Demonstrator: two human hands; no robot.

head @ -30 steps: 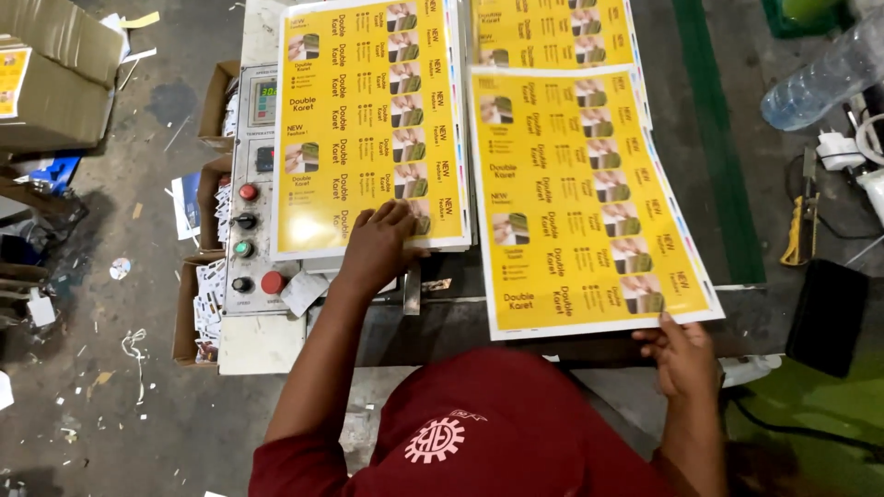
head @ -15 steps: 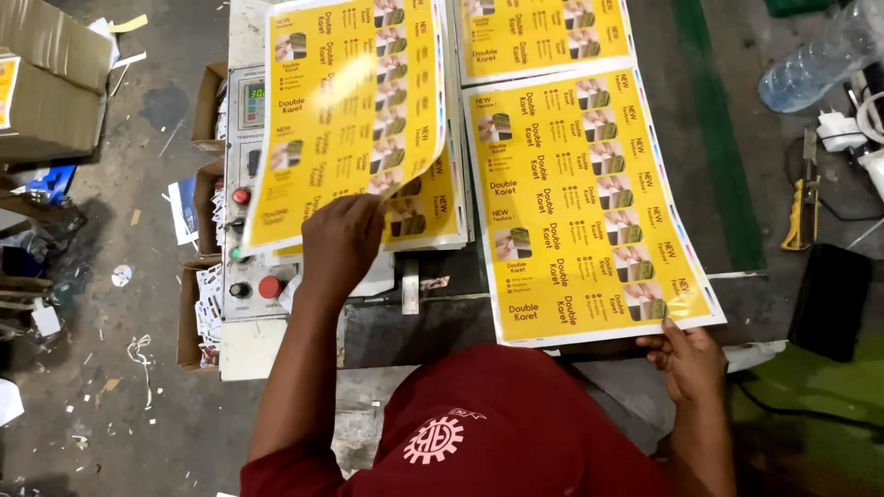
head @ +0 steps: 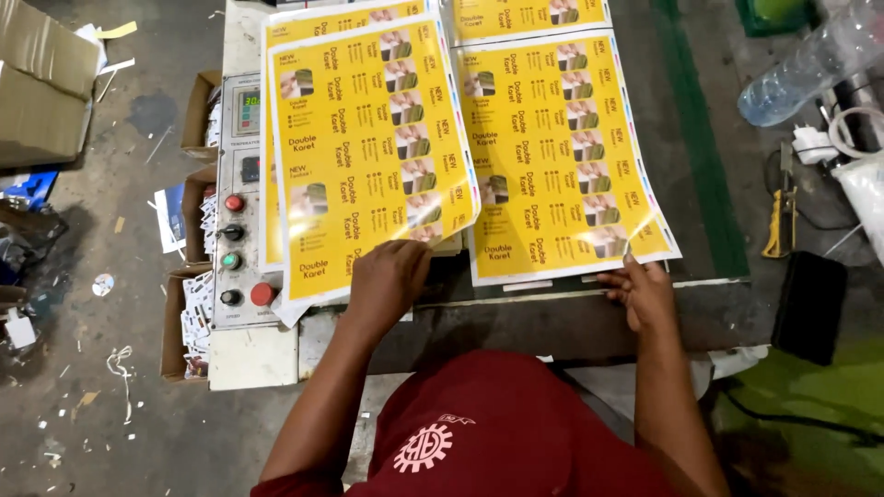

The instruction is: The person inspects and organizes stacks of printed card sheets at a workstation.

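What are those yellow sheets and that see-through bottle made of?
Yellow sheets: likely glossy coated or laminated paper; they bend and show glare where the left hand lifts one. Bottle: looks like clear thin plastic, transparent with ribbed walls.

Both printed sheets, the left one [head: 368, 156] and the right one [head: 562, 147], are bright yellow with white borders, dark lettering and rows of little product photos. Control panel [head: 241, 202] is pale grey with red, black and green knobs. Shirt [head: 497, 433] is dark red with a white gear-ish logo. Green stripe [head: 700, 138] runs down the dark table.
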